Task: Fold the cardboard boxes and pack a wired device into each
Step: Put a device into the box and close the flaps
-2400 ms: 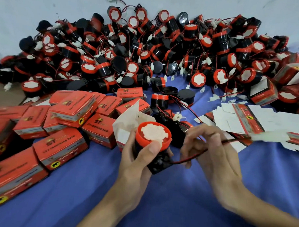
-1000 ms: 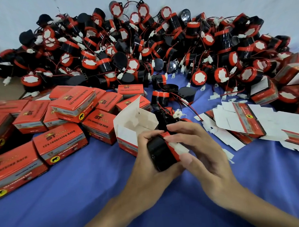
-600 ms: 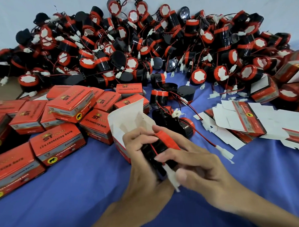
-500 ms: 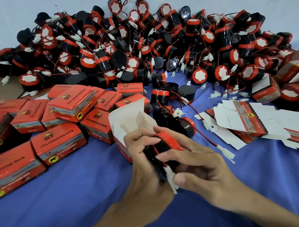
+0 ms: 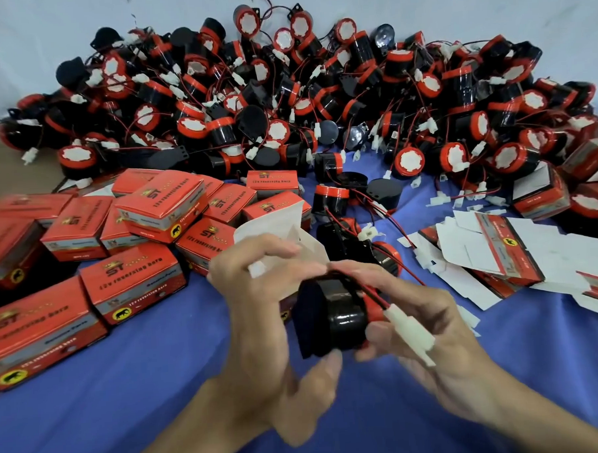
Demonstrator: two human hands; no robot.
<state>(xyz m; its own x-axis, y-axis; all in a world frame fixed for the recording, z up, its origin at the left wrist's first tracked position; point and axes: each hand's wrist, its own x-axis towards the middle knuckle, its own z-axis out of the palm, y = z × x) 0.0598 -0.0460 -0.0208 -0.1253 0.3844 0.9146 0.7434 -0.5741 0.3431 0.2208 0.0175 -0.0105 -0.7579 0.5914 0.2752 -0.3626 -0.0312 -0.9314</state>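
Wired device (image 5: pixel 332 315), a black drum with a red rim, is held in the air above the near middle of the worktop (image 5: pixel 110 399), between both hands. The left hand (image 5: pixel 257 317) grips it, fingers curled over the top and thumb underneath. The right hand (image 5: pixel 446 343) holds the rim end: its thumb presses the rim, and the red lead is drawn along the body with the white connector (image 5: pixel 411 331) lying across the fingers.

The step looks like gathering the lead against the body so the piece fits its carton. The open box (image 5: pixel 273 229) stands just behind the left hand with its white flaps up, and the hand hides its mouth. The next move probably calls for lifting the drum over those flaps and lowering it in with lead and connector tucked, then closing the flaps.

Closed boxes (image 5: pixel 163 205) are stacked toward the left edge, and flat unfolded cartons (image 5: pixel 497 252) lie toward the right edge. A heap of devices (image 5: pixel 285 107) runs along the far edge. A few loose ones (image 5: pixel 330 201) sit just beyond the open box. Their trailing leads could snag the held one, and the raised flaps could catch the connector.
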